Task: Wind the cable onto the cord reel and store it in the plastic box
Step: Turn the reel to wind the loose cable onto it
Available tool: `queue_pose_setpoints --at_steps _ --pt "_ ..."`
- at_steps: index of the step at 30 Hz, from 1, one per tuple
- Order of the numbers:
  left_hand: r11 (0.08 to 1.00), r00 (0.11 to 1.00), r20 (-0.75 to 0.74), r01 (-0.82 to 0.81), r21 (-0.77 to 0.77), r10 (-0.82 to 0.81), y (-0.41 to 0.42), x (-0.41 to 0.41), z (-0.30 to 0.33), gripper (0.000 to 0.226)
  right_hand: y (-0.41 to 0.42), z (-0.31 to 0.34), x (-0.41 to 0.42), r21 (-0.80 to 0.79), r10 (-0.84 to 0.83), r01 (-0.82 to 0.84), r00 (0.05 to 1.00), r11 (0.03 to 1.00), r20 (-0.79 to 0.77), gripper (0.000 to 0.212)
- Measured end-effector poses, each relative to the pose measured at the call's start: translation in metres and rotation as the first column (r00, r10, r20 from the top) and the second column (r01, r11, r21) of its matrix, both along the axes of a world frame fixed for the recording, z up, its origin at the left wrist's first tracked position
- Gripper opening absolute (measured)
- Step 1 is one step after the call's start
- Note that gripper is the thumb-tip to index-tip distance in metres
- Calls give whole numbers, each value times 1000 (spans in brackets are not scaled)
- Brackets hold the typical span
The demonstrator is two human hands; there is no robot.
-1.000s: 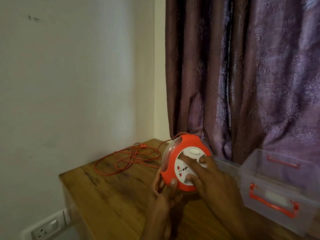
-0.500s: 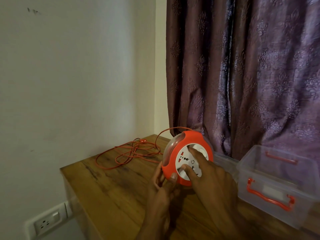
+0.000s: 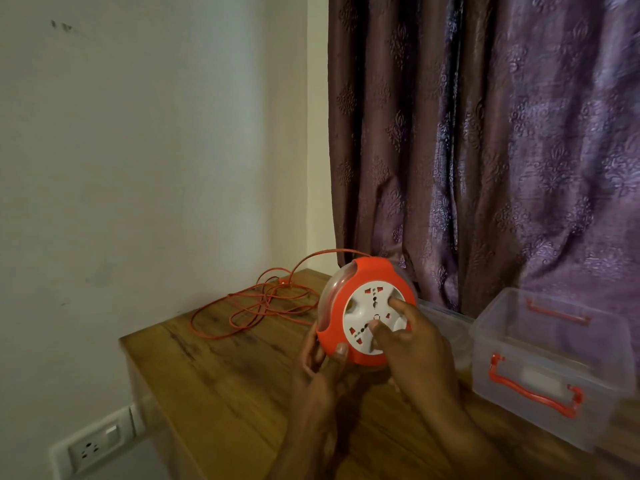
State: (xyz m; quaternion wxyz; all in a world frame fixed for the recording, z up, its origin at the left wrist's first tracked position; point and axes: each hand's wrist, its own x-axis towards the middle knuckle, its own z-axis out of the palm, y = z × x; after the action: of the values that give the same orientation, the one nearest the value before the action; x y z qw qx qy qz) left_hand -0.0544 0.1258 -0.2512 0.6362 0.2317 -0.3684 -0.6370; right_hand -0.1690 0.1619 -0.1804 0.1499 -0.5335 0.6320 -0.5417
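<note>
An orange cord reel (image 3: pixel 363 271) with a white socket face stands on edge above the wooden table (image 3: pixel 221 382). My left hand (image 3: pixel 320 372) grips its lower left rim, thumb on the orange front. My right hand (image 3: pixel 412 344) presses fingertips on the white socket face. A thin orange cable (image 3: pixel 256 306) lies in loose loops on the far left of the table and arcs up into the top of the reel. A clear plastic box (image 3: pixel 550 344) with orange handles stands open to the right.
A purple patterned curtain (image 3: pixel 485 150) hangs behind the table. A clear lid (image 3: pixel 446 323) lies between the reel and the box. The wall (image 3: pixel 138 168) is on the left, with a socket plate (image 3: pixel 93 448) low down. The table's left edge drops off near it.
The white socket face has turned under my right fingers, which shifted on it. The reel stays in my left hand. The loose cable loops look slightly drawn in.
</note>
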Motion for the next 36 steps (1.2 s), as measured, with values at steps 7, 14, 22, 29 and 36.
queue_pose_setpoints --at_steps 7,14,22,29,36 --pt "997 996 48 -74 30 72 -2 1 2 51 4 6 -8 -50 -75 60 901 997 -427 49" --pt "996 997 19 -80 40 79 -1 2 3 57 1 6 -14 14 52 -62 670 998 -741 59" --pt "998 998 35 -53 19 52 -1 2 4 58 0 -2 -16 29 45 -38 553 999 -832 65" --pt "999 998 55 -38 -11 38 0 0 3 54 -3 -8 -16 -98 -66 -13 657 995 -751 59" --pt "999 996 79 -45 -31 47 0 -1 3 58 -3 -6 -12 -144 -113 45 852 989 -512 61"
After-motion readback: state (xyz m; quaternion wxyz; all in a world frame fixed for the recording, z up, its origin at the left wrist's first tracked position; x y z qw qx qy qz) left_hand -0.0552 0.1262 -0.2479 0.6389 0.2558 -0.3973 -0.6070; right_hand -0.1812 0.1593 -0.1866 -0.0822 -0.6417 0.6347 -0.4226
